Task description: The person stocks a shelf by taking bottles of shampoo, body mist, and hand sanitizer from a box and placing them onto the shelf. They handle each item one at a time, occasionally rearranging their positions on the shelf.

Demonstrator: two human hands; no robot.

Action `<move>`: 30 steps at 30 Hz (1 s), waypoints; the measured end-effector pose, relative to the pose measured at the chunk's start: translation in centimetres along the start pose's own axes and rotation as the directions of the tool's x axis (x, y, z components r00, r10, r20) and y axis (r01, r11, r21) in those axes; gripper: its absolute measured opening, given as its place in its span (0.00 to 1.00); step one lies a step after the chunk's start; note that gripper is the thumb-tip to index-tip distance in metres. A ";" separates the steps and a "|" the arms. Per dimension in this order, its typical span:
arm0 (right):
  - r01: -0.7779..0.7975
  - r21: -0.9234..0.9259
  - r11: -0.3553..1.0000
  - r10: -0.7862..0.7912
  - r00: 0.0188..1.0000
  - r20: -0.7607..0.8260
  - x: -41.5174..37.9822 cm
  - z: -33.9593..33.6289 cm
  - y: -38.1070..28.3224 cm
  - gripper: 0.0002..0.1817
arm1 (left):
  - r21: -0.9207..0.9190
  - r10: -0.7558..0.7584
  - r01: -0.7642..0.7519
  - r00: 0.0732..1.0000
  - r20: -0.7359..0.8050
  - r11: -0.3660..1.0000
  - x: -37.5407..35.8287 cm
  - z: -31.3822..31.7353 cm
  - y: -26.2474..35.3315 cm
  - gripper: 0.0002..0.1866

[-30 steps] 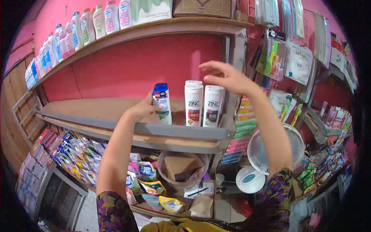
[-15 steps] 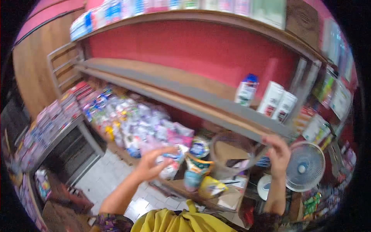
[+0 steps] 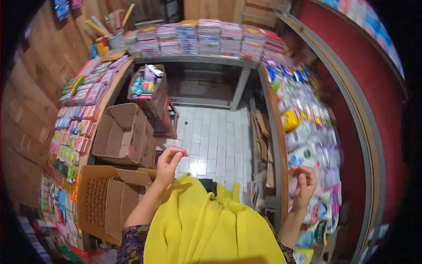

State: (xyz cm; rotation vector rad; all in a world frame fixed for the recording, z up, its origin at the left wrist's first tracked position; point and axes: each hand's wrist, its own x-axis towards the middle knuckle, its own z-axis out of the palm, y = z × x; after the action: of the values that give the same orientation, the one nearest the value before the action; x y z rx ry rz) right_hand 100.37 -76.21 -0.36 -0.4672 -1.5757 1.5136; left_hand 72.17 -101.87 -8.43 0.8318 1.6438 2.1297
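Observation:
My left hand [image 3: 170,164] hangs above the tiled floor, its fingers loosely bent and holding nothing I can see. An open cardboard box [image 3: 143,147] is the nearest thing to it. On the other side, my right hand [image 3: 303,187] is raised at the edge of the goods table, fingers half curled and thumb apart, with nothing visible in it. Beneath and behind that hand lie plastic-wrapped packets [image 3: 323,169] in white and lilac. A teal pouch [image 3: 305,238] and a yellow packet [image 3: 303,255] show below my right forearm.
White floor tiles [image 3: 211,136] run between the tables. Stacked packs [image 3: 209,37] line the far table. At left are small packets [image 3: 72,132], a brown woven crate [image 3: 94,200] and a box of mixed goods [image 3: 147,86]. A wooden shelf edge [image 3: 351,83] rises at right.
My view has swung left, from the shelf with bottles and the fan to the aisle between the tables. Both hands remain raised, with fingers more curled than before.

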 end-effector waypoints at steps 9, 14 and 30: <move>-0.109 0.192 0.975 0.048 0.954 0.295 17.5 7.6 10.5 0.13 | 0.060 -0.062 0.079 0.968 -0.245 0.995 7.2 -3.4 -4.6 0.05; -0.259 0.187 0.948 0.161 0.892 0.422 30.8 12.1 15.0 0.13 | 0.011 -0.086 0.106 0.856 -0.510 0.994 13.9 -3.5 -5.8 0.06; -0.544 -0.257 0.798 0.346 0.065 0.936 45.3 42.9 32.8 0.18 | 0.006 -0.095 0.147 0.668 -0.739 0.989 31.6 -12.6 -12.8 0.08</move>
State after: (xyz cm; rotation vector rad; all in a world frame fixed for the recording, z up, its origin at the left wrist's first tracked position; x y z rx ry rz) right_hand 32.36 -61.16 -10.90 0.2874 -2.3195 2.7762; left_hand 38.57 -89.61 -14.89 -0.2171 2.0508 2.4851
